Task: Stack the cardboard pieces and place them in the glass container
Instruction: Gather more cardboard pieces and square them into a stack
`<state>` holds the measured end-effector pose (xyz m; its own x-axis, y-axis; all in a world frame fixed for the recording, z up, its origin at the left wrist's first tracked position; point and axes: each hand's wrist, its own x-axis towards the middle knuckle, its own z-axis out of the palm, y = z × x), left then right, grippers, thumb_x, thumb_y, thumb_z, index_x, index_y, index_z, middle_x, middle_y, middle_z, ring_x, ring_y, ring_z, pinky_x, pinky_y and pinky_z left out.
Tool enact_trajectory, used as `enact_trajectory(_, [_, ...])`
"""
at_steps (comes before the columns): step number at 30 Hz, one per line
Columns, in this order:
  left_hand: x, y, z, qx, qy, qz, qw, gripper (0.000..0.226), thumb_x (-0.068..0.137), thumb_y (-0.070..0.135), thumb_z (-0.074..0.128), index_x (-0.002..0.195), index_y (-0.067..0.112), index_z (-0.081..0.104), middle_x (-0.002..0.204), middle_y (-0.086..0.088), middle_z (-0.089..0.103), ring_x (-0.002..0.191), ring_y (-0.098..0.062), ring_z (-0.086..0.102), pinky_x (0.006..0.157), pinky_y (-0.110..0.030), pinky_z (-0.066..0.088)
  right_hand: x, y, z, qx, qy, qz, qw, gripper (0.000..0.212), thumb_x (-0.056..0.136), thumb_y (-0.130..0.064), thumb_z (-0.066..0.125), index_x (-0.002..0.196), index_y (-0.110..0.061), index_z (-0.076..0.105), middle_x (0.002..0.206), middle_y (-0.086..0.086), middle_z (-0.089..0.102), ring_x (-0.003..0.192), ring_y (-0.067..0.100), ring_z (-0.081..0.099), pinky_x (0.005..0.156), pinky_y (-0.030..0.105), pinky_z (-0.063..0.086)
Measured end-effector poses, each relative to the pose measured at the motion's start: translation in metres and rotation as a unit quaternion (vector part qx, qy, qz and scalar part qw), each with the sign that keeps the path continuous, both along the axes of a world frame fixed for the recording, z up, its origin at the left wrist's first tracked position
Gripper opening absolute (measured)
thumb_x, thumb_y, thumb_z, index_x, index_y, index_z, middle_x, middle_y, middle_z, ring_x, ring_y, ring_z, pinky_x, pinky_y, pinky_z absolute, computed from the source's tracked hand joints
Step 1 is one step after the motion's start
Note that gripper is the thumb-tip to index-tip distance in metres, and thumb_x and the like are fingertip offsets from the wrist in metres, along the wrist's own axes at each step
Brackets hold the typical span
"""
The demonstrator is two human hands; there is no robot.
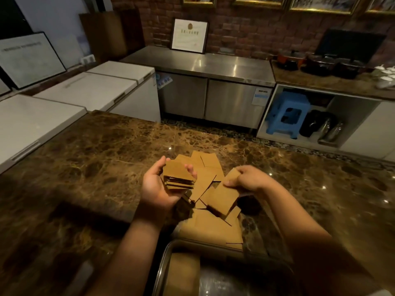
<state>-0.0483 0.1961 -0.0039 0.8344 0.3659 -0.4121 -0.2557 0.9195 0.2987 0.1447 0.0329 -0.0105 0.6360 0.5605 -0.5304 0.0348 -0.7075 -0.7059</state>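
Between hands, cardboard stack flat, level.

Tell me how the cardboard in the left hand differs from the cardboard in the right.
The left hand cups a neat stack of pieces, edges aligned. The right hand pinches a single piece by its top edge, tilted over the loose pile. Both are brown squares.
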Motion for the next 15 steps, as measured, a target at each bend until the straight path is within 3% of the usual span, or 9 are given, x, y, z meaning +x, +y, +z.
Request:
enact_trajectory(2, [0.000,-0.001,0.003,0.021,-0.003,-0.044,0.999,0.041,0.094,0.035,0.057,0.090,-0.002,0.074,0.097,-0.023,0.063,0.085,-0.033,0.062,0.066,-0.045,0.061,0.009,-0.014,0.017,0.057,-0.008,-0.016,0.998,0.017,0.084,-0.023,0.079,0.097,-0.020,0.070,0.078,-0.007,0.079,0.069,0.007,0.075,0.057,0.028,0.058])
enact_trajectory(5, [0.005,-0.005,0.010,0.036,-0.007,-0.072,0.997,0.048,0.098,0.041,0.052,0.098,-0.003,0.072,0.097,-0.020,0.062,0.080,-0.031,0.061,0.068,-0.040,0.060,0.000,-0.021,0.026,0.032,0.021,0.026,0.999,0.023,0.083,-0.034,0.079,0.102,-0.026,0.067,0.082,-0.011,0.079,0.075,0.008,0.074,0.057,0.025,0.052])
enact_trajectory(6, [0.007,-0.006,0.010,0.042,-0.008,-0.065,0.997,0.050,0.099,0.043,0.050,0.096,0.001,0.075,0.097,-0.020,0.063,0.079,-0.031,0.061,0.068,-0.040,0.059,-0.009,-0.018,0.022,-0.002,0.024,0.048,0.999,0.031,0.081,-0.038,0.079,0.107,-0.027,0.066,0.093,-0.011,0.078,0.087,0.011,0.072,0.064,0.028,0.053])
enact_trajectory(8, [0.012,-0.013,0.010,0.047,-0.008,-0.046,0.998,0.041,0.100,0.047,0.047,0.112,0.015,0.068,0.099,-0.022,0.065,0.081,-0.032,0.062,0.069,-0.041,0.058,-0.029,-0.009,0.008,-0.084,0.002,0.113,0.990,0.061,0.078,-0.045,0.080,0.129,-0.024,0.056,0.130,-0.002,0.064,0.115,0.021,0.061,0.085,0.039,0.054])
enact_trajectory(10, [0.014,-0.016,0.009,0.046,0.003,-0.052,0.998,0.044,0.100,0.051,0.046,0.118,0.015,0.061,0.098,-0.022,0.066,0.079,-0.032,0.062,0.069,-0.040,0.058,-0.047,0.004,-0.010,-0.168,-0.081,0.172,0.967,0.087,0.073,-0.047,0.084,0.146,-0.025,0.041,0.147,0.008,0.044,0.134,0.029,0.042,0.109,0.047,0.041])
enact_trajectory(12, [0.013,-0.015,0.007,0.057,0.025,-0.070,0.996,0.056,0.097,0.052,0.049,0.099,0.002,0.074,0.095,-0.019,0.066,0.076,-0.030,0.063,0.071,-0.039,0.057,-0.061,0.011,-0.019,-0.204,-0.149,0.168,0.953,0.099,0.068,-0.045,0.088,0.148,-0.021,0.034,0.149,0.010,0.039,0.138,0.033,0.033,0.114,0.049,0.035])
enact_trajectory(15, [0.010,-0.013,0.008,0.069,0.043,-0.052,0.995,0.062,0.097,0.050,0.050,0.075,0.000,0.080,0.093,-0.016,0.065,0.077,-0.026,0.061,0.076,-0.037,0.049,-0.064,0.014,-0.022,-0.180,-0.091,0.144,0.969,0.091,0.068,-0.031,0.091,0.143,-0.009,0.044,0.141,0.009,0.054,0.134,0.031,0.047,0.109,0.042,0.042])
